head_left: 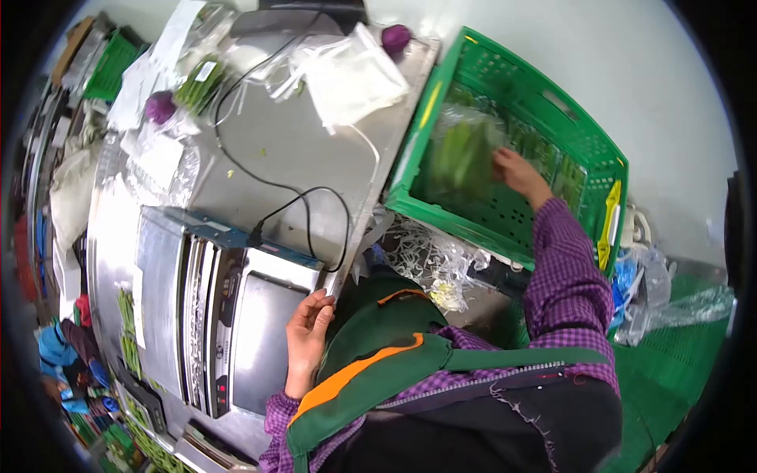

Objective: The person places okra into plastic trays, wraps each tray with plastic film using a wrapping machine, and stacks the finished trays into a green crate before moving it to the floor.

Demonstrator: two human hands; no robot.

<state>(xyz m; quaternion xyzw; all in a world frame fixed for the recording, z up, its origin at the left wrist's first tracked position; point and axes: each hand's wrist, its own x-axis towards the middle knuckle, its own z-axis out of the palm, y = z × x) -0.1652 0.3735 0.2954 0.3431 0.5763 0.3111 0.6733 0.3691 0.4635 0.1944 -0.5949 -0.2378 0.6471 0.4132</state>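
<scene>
My right hand [516, 169] reaches into a green plastic crate [410, 206]. Its fingers grip the edge of a clear bag of green vegetables [461, 158], blurred by motion, inside the crate. More bagged greens [566, 180] lie along the crate's far side. My left hand [309, 327] rests by the steel table's edge, fingers loosely bent and apart, holding nothing. Just beside it stands a metal machine [280, 335] with a shiny flat top and a control panel.
A black cable [260, 177] loops over the steel table [272, 142]. White plastic bags [351, 79], purple round vegetables [160, 107] and a bundle of green beans [199, 85] lie toward the back. White scraps [426, 252] fill the space below the crate. Another green crate [670, 370] stands at right.
</scene>
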